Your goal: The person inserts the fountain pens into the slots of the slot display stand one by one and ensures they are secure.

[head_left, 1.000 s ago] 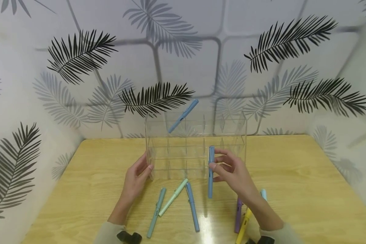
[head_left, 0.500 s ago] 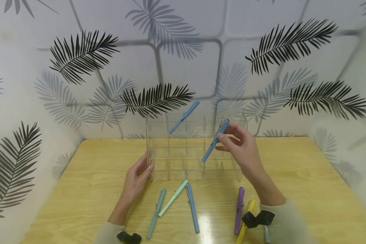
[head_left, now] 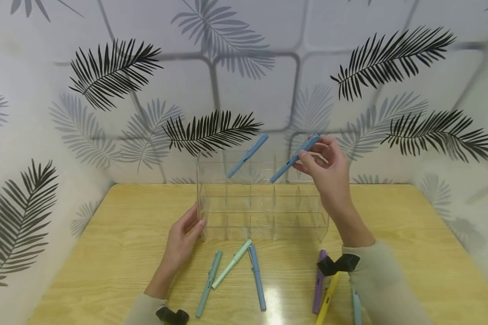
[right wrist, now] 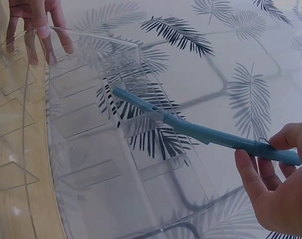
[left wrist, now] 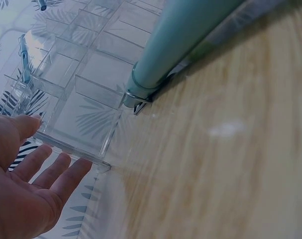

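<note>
A clear, tiered pen rack (head_left: 238,219) with divided compartments stands on the table. My left hand (head_left: 180,237) holds its left side wall, the thumb in front and the fingers behind; the left wrist view shows this hand (left wrist: 36,184) at the clear edge. My right hand (head_left: 329,169) pinches a blue capped pen (head_left: 289,163) by its clip end, slanted, its lower end at the top tier's right half. Another blue pen (head_left: 248,155) leans in the top tier, left of it. In the right wrist view the held pen (right wrist: 235,142) lines up with the leaning pen (right wrist: 133,99).
In front of the rack lie a grey-green pen (head_left: 208,284), a pale green pen (head_left: 232,264) and a blue pen (head_left: 257,277). Purple (head_left: 319,284), yellow (head_left: 327,300) and light blue (head_left: 356,307) pens lie by the right sleeve. A leaf-patterned wall rises behind.
My right hand has lifted the blue pen from in front of the rack's lower part up to the top tier, tilting it from upright to slanted. My left hand stays on the rack.
</note>
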The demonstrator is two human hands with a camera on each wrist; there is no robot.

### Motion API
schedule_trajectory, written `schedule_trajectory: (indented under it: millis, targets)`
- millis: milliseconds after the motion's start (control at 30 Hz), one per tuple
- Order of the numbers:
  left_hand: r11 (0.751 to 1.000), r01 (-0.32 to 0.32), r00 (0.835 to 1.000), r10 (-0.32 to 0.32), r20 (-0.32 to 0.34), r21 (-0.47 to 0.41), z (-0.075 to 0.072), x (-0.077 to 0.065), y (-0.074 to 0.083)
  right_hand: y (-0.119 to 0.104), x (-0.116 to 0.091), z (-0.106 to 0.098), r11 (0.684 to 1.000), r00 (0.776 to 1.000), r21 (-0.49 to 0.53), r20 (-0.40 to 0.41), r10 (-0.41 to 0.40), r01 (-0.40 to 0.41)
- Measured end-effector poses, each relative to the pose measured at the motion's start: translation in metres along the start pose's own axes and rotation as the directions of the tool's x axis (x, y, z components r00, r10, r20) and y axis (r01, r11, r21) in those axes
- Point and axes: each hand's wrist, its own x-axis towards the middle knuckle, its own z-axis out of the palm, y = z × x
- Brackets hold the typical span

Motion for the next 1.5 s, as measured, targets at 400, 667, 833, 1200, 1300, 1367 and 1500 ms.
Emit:
schedule_trajectory:
  millis: [400,667,833,1200,1300,1367,1500]
  targets:
    - [0.999,0.01,1.0,-0.01,0.008,0.035,-0.001,0.0,-0.003,-0.003,0.031,0.008,0.999,0.997,0.02,-0.066,-0.036,0.038]
    - [1.0,0.022,1.0,-0.022,0.01,0.013,-0.003,-0.001,-0.001,0.004,0.044,0.011,1.0,0.996,-0.003,-0.085,0.003,-0.003]
    - [1.0,0.028,1.0,-0.028,0.007,0.015,-0.002,-0.001,-0.002,0.011,0.046,0.012,0.994,0.999,-0.105,-0.036,0.038,-0.041]
    - [0.999,-0.003,1.0,0.004,0.0,0.039,-0.001,0.001,-0.002,0.016,0.051,0.017,0.949,0.989,-0.293,0.051,0.136,-0.115]
    - [0.999,-0.002,1.0,0.002,-0.003,0.039,-0.001,0.001,-0.002,0.014,0.053,0.019,0.917,0.982,-0.378,0.083,0.17,-0.127]
    - [0.999,-0.002,1.0,0.002,-0.003,0.034,-0.001,0.001,-0.002,0.012,0.053,0.02,0.891,0.977,-0.435,0.097,0.191,-0.131]
    - [1.0,0.007,1.0,-0.007,0.0,0.025,-0.001,0.0,-0.003,0.012,0.055,0.02,0.861,0.97,-0.488,0.103,0.222,-0.145]
